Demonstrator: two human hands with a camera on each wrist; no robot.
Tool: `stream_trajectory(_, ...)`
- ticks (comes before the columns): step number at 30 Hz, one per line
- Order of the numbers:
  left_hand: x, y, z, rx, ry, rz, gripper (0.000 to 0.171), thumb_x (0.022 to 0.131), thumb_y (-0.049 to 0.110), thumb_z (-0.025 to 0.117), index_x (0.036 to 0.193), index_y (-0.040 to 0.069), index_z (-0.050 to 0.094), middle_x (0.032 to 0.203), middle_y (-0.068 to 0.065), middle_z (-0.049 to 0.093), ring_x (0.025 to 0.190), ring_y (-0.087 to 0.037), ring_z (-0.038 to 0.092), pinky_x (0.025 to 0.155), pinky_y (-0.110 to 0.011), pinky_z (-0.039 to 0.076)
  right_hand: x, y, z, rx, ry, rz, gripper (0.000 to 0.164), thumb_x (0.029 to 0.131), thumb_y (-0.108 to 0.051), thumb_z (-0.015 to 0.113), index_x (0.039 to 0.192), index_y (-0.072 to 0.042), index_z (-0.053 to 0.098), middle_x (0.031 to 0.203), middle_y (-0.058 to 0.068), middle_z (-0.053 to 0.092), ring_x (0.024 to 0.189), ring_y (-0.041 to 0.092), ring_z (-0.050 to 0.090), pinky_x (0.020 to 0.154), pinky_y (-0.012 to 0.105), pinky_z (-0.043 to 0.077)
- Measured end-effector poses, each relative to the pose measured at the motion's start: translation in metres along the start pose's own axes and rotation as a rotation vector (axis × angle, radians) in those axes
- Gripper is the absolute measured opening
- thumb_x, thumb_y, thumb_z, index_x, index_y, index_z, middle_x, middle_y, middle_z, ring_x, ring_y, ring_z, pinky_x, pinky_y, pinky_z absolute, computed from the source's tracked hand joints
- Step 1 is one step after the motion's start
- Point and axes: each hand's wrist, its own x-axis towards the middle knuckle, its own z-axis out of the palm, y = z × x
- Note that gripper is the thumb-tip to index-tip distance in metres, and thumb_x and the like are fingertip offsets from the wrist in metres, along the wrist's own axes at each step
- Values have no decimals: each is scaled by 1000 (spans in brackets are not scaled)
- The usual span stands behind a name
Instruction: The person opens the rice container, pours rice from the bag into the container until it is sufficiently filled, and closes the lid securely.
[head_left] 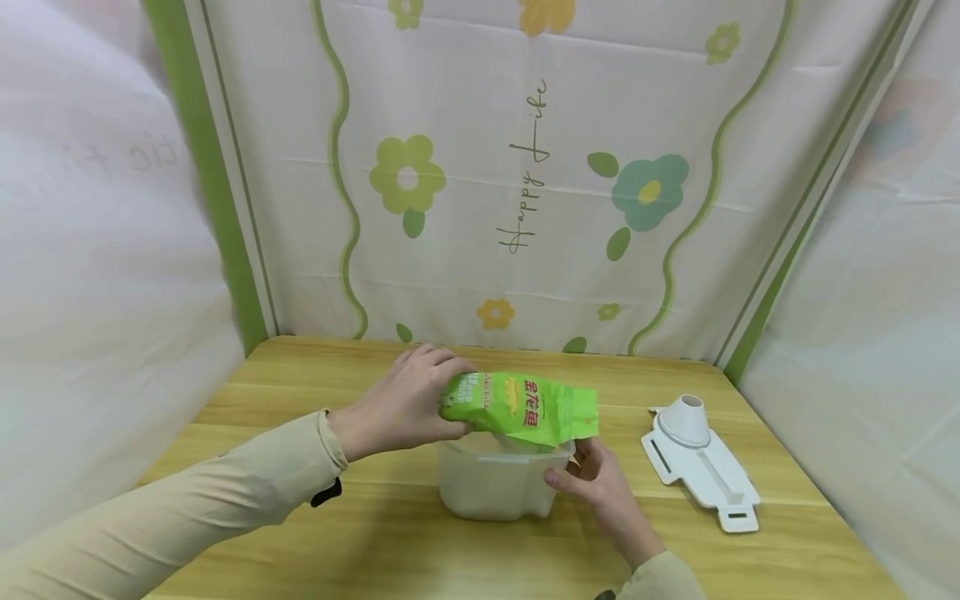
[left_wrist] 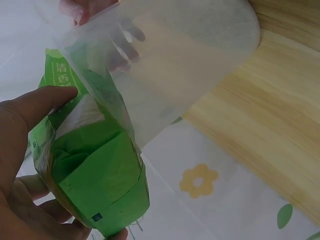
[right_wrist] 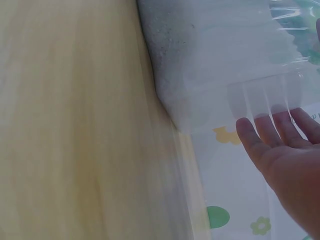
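Note:
My left hand (head_left: 408,404) grips the bottom end of a green printed food bag (head_left: 510,404), fingers over its top and thumb at the near side. The bag lies tipped on its side over a translucent plastic container (head_left: 495,483), its narrow flat end pointing right past the rim. In the left wrist view the bag's folded base (left_wrist: 100,185) faces the camera. My right hand (head_left: 600,492) holds the container at its right side, thumb in front; in the right wrist view its fingertips (right_wrist: 245,125) are at the wall. Pale, grainy matter shows through the container's lower wall.
A white plastic lid (head_left: 708,467) with a raised cone-shaped spout lies on the wooden table (head_left: 360,533), right of the container. Flower-printed fabric (head_left: 465,250) hangs behind the table's far edge, and white fabric panels (head_left: 97,292) hang on both sides.

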Motion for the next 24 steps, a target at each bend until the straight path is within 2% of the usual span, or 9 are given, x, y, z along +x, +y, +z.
stream_trajectory(6, -3, -3, 1, -26, -38, -18, 64, 67, 32, 89, 120, 8, 64, 116, -8, 60, 107, -27, 51, 84, -39, 49, 0, 0, 0, 3, -4, 1, 68, 85, -2, 72, 145, -8, 41, 143, 12, 46, 128, 30, 46, 103, 37, 43)
stream_trajectory(11, -5, -6, 0, -43, -66, -34, 67, 68, 35, 89, 123, 7, 62, 118, -9, 56, 112, -29, 48, 84, -38, 50, 0, 0, 0, 4, -5, -4, 67, 85, -2, 72, 144, -7, 42, 141, 13, 46, 127, 30, 46, 102, 37, 44)
stream_trajectory(20, -4, -12, -8, -74, -153, -37, 73, 69, 39, 88, 126, 4, 59, 121, -9, 55, 114, -29, 47, 83, -38, 51, 0, 0, 0, 11, -9, -3, 66, 86, -3, 72, 144, -7, 42, 142, 13, 46, 127, 30, 46, 102, 37, 44)
stream_trajectory(24, -3, -14, -11, -87, -167, -24, 69, 68, 39, 90, 121, 4, 62, 118, -9, 56, 109, -28, 49, 79, -35, 51, -1, 1, 0, 4, -6, -3, 65, 86, -3, 71, 144, -7, 42, 141, 13, 47, 128, 29, 47, 102, 37, 44)
